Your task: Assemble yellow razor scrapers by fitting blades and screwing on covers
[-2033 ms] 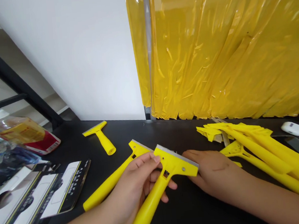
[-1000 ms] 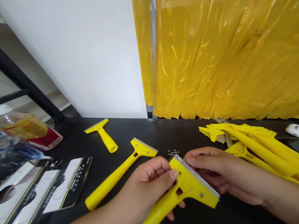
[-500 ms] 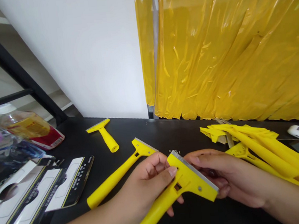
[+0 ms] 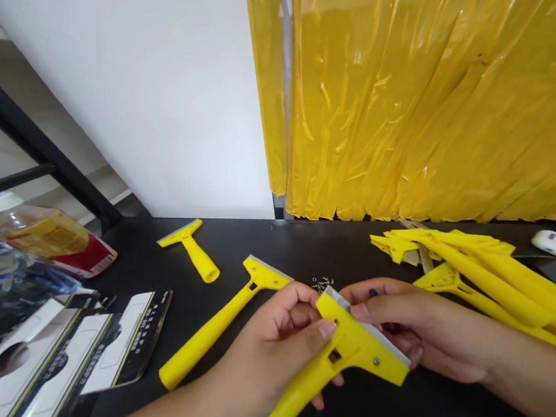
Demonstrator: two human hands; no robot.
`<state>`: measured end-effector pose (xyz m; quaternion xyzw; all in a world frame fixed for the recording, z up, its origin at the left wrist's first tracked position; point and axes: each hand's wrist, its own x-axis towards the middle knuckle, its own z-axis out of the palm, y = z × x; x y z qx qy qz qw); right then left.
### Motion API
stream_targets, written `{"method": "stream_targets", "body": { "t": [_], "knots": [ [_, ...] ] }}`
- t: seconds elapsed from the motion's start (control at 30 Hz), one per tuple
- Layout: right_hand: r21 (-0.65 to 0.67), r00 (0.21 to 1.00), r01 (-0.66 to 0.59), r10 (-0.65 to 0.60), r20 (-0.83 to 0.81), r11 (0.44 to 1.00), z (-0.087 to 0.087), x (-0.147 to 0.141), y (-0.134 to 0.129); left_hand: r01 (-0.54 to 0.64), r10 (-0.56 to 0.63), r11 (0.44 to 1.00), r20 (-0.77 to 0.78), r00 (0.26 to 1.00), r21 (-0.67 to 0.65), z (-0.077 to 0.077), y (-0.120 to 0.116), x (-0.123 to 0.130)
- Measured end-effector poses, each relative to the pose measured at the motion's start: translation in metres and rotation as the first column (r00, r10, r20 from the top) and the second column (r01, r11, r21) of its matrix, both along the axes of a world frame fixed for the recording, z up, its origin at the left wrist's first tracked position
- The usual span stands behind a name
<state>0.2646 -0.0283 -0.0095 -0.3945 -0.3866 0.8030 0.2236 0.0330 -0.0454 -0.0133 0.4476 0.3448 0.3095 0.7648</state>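
My left hand (image 4: 276, 346) is closed around the neck of a yellow scraper (image 4: 365, 351), its thumb pressed near the upper hole of the head. A metal blade lines the head's upper right edge, and a screw shows near the lower end. My right hand (image 4: 411, 314) pinches the blade edge, thumb in front and fingers behind. Small dark things show among its fingers, too small to name. Behind my left hand lies a second long scraper (image 4: 211, 333); a short scraper (image 4: 193, 249) lies farther back. Several tiny silvery pieces (image 4: 323, 284) lie on the black table beyond the held head.
Yellow scrapers are piled (image 4: 480, 267) at the right, near a white case (image 4: 555, 243). Black-and-white cards (image 4: 118, 342) and bottles (image 4: 55, 240) stand or lie at the left. A white panel (image 4: 175, 113) and a yellow plastic-covered surface (image 4: 419, 90) rise behind the table.
My right thumb has come forward onto the blade edge of the scraper. The held scraper's head has shifted slightly down and right, and the view has moved a little.
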Motion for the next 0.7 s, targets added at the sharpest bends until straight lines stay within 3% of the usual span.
{"method": "stream_targets", "body": {
  "t": [0.2,0.37,0.7],
  "knots": [
    [0.070,0.999,0.013,-0.011,-0.035,0.997,-0.003,-0.003,0.001,-0.005,0.005,1.000,0.019,1.000,0.009,0.000,-0.001,0.000],
    [0.080,0.995,0.076,-0.081,0.061,0.994,-0.002,-0.007,0.000,-0.053,0.052,0.998,0.037,0.998,0.028,0.002,0.003,0.000],
    [0.096,0.997,0.047,-0.053,0.054,0.994,-0.001,-0.013,-0.003,0.035,-0.025,0.998,0.151,0.988,-0.061,-0.001,-0.001,-0.001]
  ]
}}
